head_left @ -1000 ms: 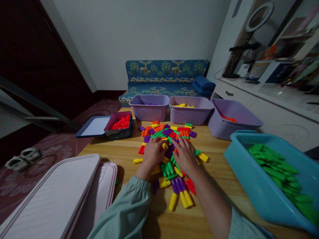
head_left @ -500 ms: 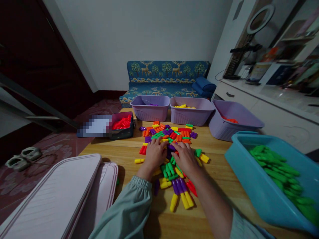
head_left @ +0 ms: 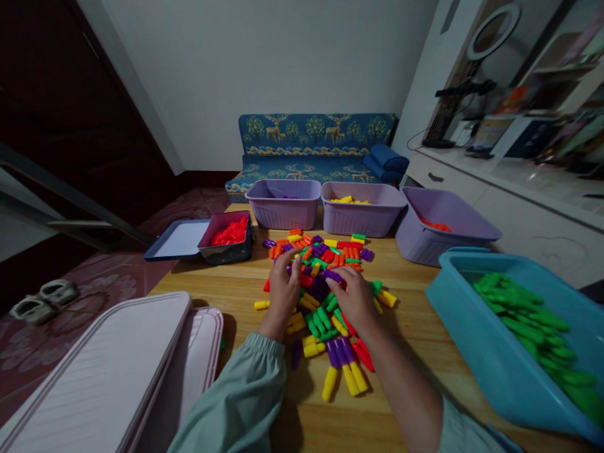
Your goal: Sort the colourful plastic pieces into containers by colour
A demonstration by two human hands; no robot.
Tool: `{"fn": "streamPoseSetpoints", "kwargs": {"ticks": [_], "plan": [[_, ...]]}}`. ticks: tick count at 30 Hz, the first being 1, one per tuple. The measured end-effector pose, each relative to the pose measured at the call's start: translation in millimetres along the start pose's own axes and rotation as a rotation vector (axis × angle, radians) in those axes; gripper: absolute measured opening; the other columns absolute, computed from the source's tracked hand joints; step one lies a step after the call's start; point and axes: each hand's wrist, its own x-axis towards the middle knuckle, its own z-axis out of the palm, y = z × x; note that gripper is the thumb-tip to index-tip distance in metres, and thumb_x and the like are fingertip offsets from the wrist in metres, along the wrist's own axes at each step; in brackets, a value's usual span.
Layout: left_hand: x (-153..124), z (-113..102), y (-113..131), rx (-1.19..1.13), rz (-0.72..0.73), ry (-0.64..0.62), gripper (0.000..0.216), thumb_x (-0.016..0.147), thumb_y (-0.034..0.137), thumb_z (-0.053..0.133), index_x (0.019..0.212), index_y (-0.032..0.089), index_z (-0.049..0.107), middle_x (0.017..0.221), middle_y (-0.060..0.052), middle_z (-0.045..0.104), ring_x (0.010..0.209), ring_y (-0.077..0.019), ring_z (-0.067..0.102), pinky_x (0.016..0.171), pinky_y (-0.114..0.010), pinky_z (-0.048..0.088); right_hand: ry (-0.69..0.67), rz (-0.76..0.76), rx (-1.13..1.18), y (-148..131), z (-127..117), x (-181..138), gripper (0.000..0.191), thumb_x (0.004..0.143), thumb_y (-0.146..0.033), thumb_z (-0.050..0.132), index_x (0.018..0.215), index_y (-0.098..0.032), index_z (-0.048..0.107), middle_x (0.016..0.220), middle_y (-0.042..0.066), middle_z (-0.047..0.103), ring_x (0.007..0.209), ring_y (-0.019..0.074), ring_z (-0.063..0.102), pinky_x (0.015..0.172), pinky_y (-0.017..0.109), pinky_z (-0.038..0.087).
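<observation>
A pile of bullet-shaped plastic building pieces point(head_left: 322, 319) in green, yellow, purple, red and orange spreads over the wooden table point(head_left: 245, 283). My right hand point(head_left: 353, 297) is closed at the fingertips around a purple piece point(head_left: 333, 275), over the middle of the pile. On the pile's left side, my left hand point(head_left: 283, 290) has thumb and forefinger apart, with nothing visible between them; its other fingers are partly hidden. Below the hands lie purple pieces joined to yellow ones point(head_left: 348, 365). Between the hands sits a cluster of dark purple pieces point(head_left: 319, 288).
Along the back stand lilac bins with purple point(head_left: 283, 217), yellow point(head_left: 361, 220) and orange-red pieces point(head_left: 438, 248). A teal bin point(head_left: 476, 333) of green pieces is at right. At left are a tin point(head_left: 226, 253) of red pieces and pale lids point(head_left: 108, 365).
My hands have drawn apart and lifted slightly. The left shifted left with its thumb and forefinger spread; a purple piece now shows in my right fingertips.
</observation>
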Motion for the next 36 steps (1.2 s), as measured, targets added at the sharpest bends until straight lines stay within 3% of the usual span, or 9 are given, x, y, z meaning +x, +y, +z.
{"fn": "streamPoseSetpoints", "kwargs": {"ticks": [3, 6, 10, 16, 23, 28, 31, 33, 36], "plan": [[3.0, 1.3, 3.1, -0.41, -0.252, -0.062, 0.048, 0.087, 0.054, 0.049, 0.114, 0.017, 0.063, 0.095, -0.007, 0.068, 0.073, -0.0155, 0.063, 0.057, -0.024, 0.047, 0.054, 0.205, 0.343, -4.4, -2.1, 2.1, 0.025, 0.083, -0.039, 0.059, 0.09, -0.017, 0.068, 0.082, 0.006, 0.07, 0.075, 0.0194, 0.063, 0.072, 0.032, 0.05], [3.0, 2.6, 3.8, -0.647, -0.395, -0.183, 0.056, 0.079, 0.056, 0.059, 0.116, 0.014, 0.062, 0.08, -0.005, 0.067, 0.063, -0.0141, 0.061, 0.049, -0.021, 0.043, 0.041, 0.335, 0.644, -10.1, -2.4, 2.4, 0.034, 0.08, -0.048, 0.062, 0.089, -0.016, 0.063, 0.071, 0.002, 0.066, 0.059, 0.014, 0.058, 0.056, 0.026, 0.047], [-1.7, 6.1, 6.2, -0.671, -0.45, -0.269, 0.051, 0.073, 0.046, 0.069, 0.11, 0.011, 0.065, 0.068, -0.001, 0.063, 0.052, -0.0107, 0.057, 0.045, -0.02, 0.042, -0.038, 0.402, 0.809, -17.0, 0.9, 0.3, 0.051, 0.074, -0.051, 0.067, 0.11, -0.016, 0.058, 0.071, 0.0, 0.067, 0.055, 0.0109, 0.059, 0.053, 0.022, 0.048], [-6.1, 11.7, 7.3, -0.534, -0.407, -0.35, 0.039, 0.073, 0.041, 0.069, 0.1, 0.012, 0.07, 0.059, 0.001, 0.061, 0.045, -0.009, 0.053, 0.045, -0.02, 0.043, -0.232, 0.392, 0.735, -22.0, 5.7, -3.2, 0.045, 0.074, -0.051, 0.066, 0.101, -0.016, 0.06, 0.072, 0.0, 0.063, 0.053, 0.0101, 0.059, 0.039, 0.018, 0.044], [-3.1, 12.2, 3.4, -0.399, -0.301, -0.233, 0.031, 0.067, 0.034, 0.075, 0.091, 0.014, 0.071, 0.079, -0.004, 0.07, 0.058, -0.011, 0.06, 0.054, -0.021, 0.047, -0.193, 0.461, 0.79, -24.9, 9.5, -3.3, 0.05, 0.068, -0.039, 0.073, 0.111, -0.019, 0.057, 0.077, -0.001, 0.065, 0.058, 0.0119, 0.063, 0.05, 0.025, 0.056], [-5.5, 11.9, 9.2, -0.429, -0.34, -0.29, 0.033, 0.071, 0.04, 0.071, 0.091, 0.013, 0.07, 0.067, -0.001, 0.066, 0.05, -0.0098, 0.055, 0.048, -0.021, 0.045, -0.182, 0.377, 0.673, -19.4, 7.5, -3.9, 0.044, 0.073, -0.044, 0.069, 0.106, -0.016, 0.06, 0.057, -0.005, 0.059, 0.043, 0.0103, 0.054, 0.041, 0.022, 0.047], [-4.7, 10.9, 8.0, -0.46, -0.327, -0.302, 0.035, 0.067, 0.039, 0.075, 0.09, 0.013, 0.069, 0.072, -0.002, 0.067, 0.053, -0.0096, 0.057, 0.05, -0.021, 0.046, -0.113, 0.355, 0.623, -14.2, 4.5, -2.4, 0.043, 0.075, -0.047, 0.066, 0.105, -0.016, 0.06, 0.059, -0.004, 0.061, 0.039, 0.0092, 0.051, 0.037, 0.02, 0.04], [-2.2, 9.6, 2.7, -0.455, -0.323, -0.228, 0.035, 0.066, 0.035, 0.075, 0.092, 0.013, 0.067, 0.075, -0.002, 0.067, 0.057, -0.0108, 0.059, 0.054, -0.021, 0.048, -0.073, 0.367, 0.608, -11.2, 1.6, 0.2, 0.045, 0.075, -0.047, 0.065, 0.107, -0.016, 0.058, 0.064, -0.002, 0.064, 0.041, 0.0098, 0.053, 0.038, 0.02, 0.041], [3.1, 5.4, -8.7, -0.378, -0.289, -0.005, 0.035, 0.07, 0.026, 0.067, 0.103, 0.014, 0.064, 0.093, -0.007, 0.068, 0.071, -0.0134, 0.064, 0.063, -0.025, 0.053, -0.002, 0.416, 0.627, -6.2, -4.8, 5.7, 0.049, 0.072, -0.046, 0.064, 0.109, -0.016, 0.056, 0.071, 0.001, 0.067, 0.046, 0.0118, 0.057, 0.042, 0.023, 0.046]]}}
